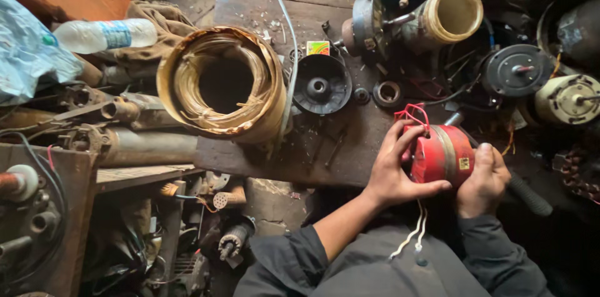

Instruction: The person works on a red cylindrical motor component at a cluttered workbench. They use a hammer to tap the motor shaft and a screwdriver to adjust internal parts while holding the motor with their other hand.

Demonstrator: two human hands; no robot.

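A red cylindrical motor stator [445, 153] with a pale band and red wires at its far end sits at the near edge of the dark wooden bench [262, 16]. My left hand [395, 169] wraps its left end, fingers over the top. My right hand [482, 179] grips its right side; a black ribbed tool handle [528, 194] sticks out to the right of that hand. White cords [412, 234] hang from my grey jacket below.
A large spool of copper wire [222, 84] lies at the bench's left. A black end cover [322, 84], a bearing ring [387, 93], a yellowish cylinder [447, 14] and more motors [569, 98] crowd the back and right. A plastic bottle [103, 34] lies far left.
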